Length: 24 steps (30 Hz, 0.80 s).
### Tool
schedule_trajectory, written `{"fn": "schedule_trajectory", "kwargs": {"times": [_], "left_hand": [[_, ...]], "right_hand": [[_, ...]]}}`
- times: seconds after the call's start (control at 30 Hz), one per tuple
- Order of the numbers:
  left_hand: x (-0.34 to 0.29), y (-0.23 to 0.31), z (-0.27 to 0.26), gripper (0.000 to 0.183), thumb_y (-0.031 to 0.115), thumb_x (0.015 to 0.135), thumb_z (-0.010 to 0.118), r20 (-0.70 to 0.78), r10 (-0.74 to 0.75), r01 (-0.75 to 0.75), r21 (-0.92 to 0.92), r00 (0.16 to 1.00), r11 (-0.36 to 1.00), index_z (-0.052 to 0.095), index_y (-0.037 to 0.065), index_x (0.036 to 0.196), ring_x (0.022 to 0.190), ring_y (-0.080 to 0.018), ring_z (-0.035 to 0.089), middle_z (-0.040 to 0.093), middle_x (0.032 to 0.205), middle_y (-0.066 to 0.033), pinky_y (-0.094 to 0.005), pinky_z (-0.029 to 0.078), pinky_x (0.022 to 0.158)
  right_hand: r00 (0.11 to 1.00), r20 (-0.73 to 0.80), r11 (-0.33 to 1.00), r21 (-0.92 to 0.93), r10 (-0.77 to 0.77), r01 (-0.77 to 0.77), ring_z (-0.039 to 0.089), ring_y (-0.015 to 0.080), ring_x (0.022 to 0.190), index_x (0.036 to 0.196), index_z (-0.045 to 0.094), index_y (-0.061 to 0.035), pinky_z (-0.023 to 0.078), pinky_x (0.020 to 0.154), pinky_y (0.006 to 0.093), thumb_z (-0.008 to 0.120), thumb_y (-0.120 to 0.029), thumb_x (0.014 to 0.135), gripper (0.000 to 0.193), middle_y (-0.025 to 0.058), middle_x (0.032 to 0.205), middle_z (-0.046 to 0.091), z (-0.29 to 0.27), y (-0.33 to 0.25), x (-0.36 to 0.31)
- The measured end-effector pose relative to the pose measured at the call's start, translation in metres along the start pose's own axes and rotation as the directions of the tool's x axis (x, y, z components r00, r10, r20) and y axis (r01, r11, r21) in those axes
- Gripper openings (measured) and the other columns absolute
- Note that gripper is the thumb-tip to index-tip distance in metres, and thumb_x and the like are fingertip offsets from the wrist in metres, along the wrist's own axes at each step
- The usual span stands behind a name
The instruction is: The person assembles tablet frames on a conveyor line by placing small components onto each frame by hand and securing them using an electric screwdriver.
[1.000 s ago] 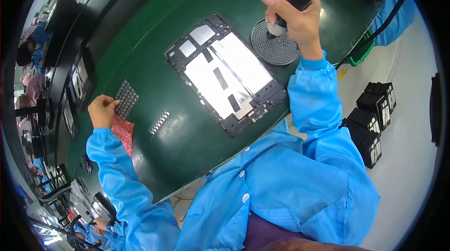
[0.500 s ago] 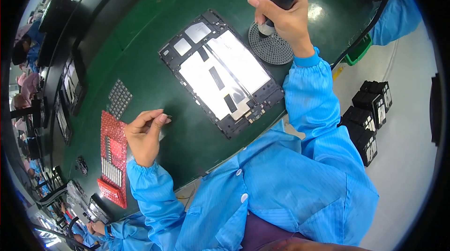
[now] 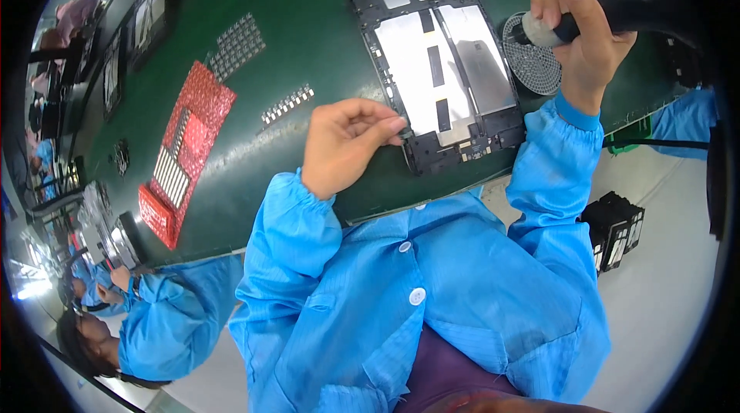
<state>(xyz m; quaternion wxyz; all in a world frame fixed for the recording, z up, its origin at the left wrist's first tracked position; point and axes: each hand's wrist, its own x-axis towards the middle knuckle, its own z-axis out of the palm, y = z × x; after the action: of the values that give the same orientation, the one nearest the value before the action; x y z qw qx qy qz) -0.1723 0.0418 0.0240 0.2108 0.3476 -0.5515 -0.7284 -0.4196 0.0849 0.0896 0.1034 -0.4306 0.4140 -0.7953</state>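
Observation:
A tablet's black inner frame with silvery battery panels lies on the green table in front of me. My left hand is at its lower left edge, thumb and forefinger pinched together. Between those fingertips is a tiny dark piece, too small to name. Raised to the right of the tablet, my right hand is wrapped round a black hand-held tool with a pale, rounded end, pointing left. Below that end, partly covered, is a round grey perforated disc.
A row of small metallic parts lies left of the tablet. Beyond it are a sheet of small parts and red bubble wrap holding strips. A co-worker in blue sits at left. Black stacked units stand on the floor at right.
My left hand has moved right to the tablet's edge. My right hand has turned the black tool from upright to sideways. The whole view has shifted, with the tablet now further right.

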Motion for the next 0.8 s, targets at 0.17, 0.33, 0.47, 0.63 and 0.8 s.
{"fn": "schedule_trajectory", "kwargs": {"times": [0.17, 0.33, 0.47, 0.63, 0.8], "left_hand": [[0.0, -0.009, 0.01, 0.009, 0.0, 0.079, 0.065, -0.031, 0.101, -0.091, 0.237, 0.994, 0.967, 0.062, -0.005, 0.086, 0.068, -0.011, 0.06, 0.064, 0.078, -0.0087, -0.0221, 0.049, 0.063], [0.003, -0.016, 0.006, 0.009, 0.001, 0.078, 0.067, -0.025, 0.205, -0.178, 0.398, 0.978, 0.9, 0.064, -0.004, 0.085, 0.068, -0.0099, 0.059, 0.064, 0.075, -0.0063, -0.0211, 0.047, 0.06], [0.002, -0.013, 0.011, 0.011, 0.006, 0.072, 0.072, -0.052, 0.144, -0.118, 0.348, 0.988, 0.93, 0.066, -0.002, 0.078, 0.063, -0.0105, 0.057, 0.062, 0.074, -0.0084, -0.0235, 0.047, 0.058], [0.001, -0.015, 0.01, 0.011, 0.006, 0.072, 0.071, -0.081, 0.177, -0.138, 0.356, 0.981, 0.924, 0.066, -0.002, 0.078, 0.062, -0.0112, 0.058, 0.063, 0.072, -0.0088, -0.0242, 0.047, 0.058], [-0.001, -0.025, 0.007, 0.012, 0.005, 0.072, 0.071, -0.094, 0.179, -0.151, 0.246, 0.979, 0.957, 0.065, -0.002, 0.079, 0.062, -0.012, 0.06, 0.064, 0.073, -0.0103, -0.0246, 0.049, 0.059]], "right_hand": [[0.915, 0.391, 0.977, 0.214, -0.095, 0.01, 0.052, 0.0163, 0.049, 0.116, 0.044, -0.0014, 0.045, 0.049, 0.0333, 0.059, -0.005, 0.08, 0.039, 0.0079, 0.067, 0.052, 0.013, 0.001, -0.021], [0.861, 0.509, 0.945, 0.28, 0.004, -0.17, 0.051, 0.017, 0.047, 0.119, 0.038, -0.0021, 0.045, 0.048, 0.032, 0.06, -0.004, 0.078, 0.046, 0.0078, 0.062, 0.051, 0.039, -0.01, -0.053], [0.865, 0.447, 0.897, 0.248, 0.229, -0.365, 0.057, 0.0093, 0.056, 0.099, 0.054, 0.0056, 0.044, 0.053, 0.0201, 0.074, 0.005, 0.066, 0.038, 0.0061, 0.063, 0.06, 0.05, -0.013, -0.069], [0.735, 0.67, 0.973, 0.082, 0.106, -0.214, 0.055, 0.0161, 0.052, 0.114, 0.036, 0.0009, 0.046, 0.049, 0.028, 0.063, 0.005, 0.074, 0.048, 0.0093, 0.061, 0.054, 0.053, -0.005, -0.069], [0.767, 0.622, 0.955, 0.099, 0.16, -0.279, 0.052, 0.0161, 0.048, 0.115, 0.037, -0.0019, 0.046, 0.047, 0.0313, 0.063, 0.002, 0.074, 0.048, 0.0081, 0.061, 0.052, 0.046, -0.009, -0.064]]}}
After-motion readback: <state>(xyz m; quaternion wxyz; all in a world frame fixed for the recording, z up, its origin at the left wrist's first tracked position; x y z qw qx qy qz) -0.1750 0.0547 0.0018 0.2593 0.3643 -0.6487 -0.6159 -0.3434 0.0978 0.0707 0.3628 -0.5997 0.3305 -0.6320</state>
